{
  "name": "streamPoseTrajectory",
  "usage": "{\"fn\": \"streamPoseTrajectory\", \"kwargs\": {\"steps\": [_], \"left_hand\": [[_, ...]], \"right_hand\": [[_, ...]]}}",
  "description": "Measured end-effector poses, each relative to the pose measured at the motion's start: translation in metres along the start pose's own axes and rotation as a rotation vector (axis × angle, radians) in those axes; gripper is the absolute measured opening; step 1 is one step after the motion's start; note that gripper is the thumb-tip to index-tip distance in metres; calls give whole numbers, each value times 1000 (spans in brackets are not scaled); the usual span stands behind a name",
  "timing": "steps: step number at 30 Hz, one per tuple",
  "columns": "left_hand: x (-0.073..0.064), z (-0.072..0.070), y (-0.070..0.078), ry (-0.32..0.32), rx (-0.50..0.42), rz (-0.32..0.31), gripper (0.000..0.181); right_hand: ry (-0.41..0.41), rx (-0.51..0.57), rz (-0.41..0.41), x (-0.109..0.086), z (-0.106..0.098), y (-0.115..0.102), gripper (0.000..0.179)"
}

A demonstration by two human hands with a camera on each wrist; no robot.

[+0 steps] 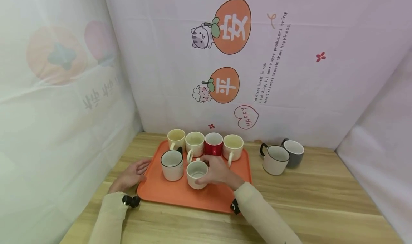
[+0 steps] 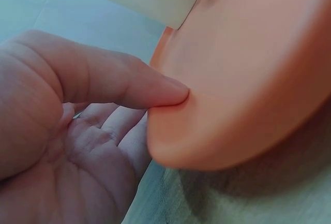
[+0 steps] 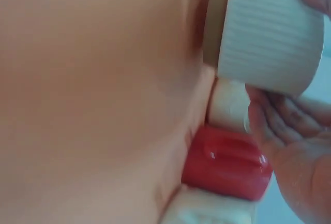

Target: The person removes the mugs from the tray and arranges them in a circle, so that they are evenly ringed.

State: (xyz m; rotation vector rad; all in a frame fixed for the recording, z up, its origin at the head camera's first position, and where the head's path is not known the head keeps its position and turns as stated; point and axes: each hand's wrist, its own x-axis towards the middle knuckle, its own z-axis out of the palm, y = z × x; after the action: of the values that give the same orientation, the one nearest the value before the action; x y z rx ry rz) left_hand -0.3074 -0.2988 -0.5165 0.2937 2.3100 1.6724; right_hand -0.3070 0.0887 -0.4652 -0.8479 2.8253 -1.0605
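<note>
My right hand grips a white ribbed mug at the middle of an orange tray, thumb on the near side and fingers round the far side. In the right wrist view the ribbed mug shows its bare base, close over the tray. At the tray's left edge is my left hand; its thumb presses on the rim and the other fingers lie outside it. A white mug with a black rim stands left of the ribbed one.
Along the tray's back stand a yellow mug, a cream mug, a red mug and another cream mug. Right of the tray, on the wooden table, are a black-handled white mug and a grey mug. Printed cloth hangs behind.
</note>
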Motion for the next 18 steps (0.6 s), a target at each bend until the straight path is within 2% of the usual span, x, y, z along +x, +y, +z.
{"fn": "streamPoseTrajectory", "kwargs": {"steps": [7, 10, 15, 18], "left_hand": [[-3, 0, 1, 1, 11, 2, 88], [-4, 0, 3, 7, 24, -14, 87], [-4, 1, 5, -2, 17, -15, 87], [-4, 2, 5, -3, 19, -8, 88]], "right_hand": [[-126, 35, -77, -27, -34, 17, 67], [-147, 26, -119, -41, -50, 25, 65], [-145, 0, -186, -74, -85, 42, 64], [-96, -40, -209, -99, -110, 53, 66]]}}
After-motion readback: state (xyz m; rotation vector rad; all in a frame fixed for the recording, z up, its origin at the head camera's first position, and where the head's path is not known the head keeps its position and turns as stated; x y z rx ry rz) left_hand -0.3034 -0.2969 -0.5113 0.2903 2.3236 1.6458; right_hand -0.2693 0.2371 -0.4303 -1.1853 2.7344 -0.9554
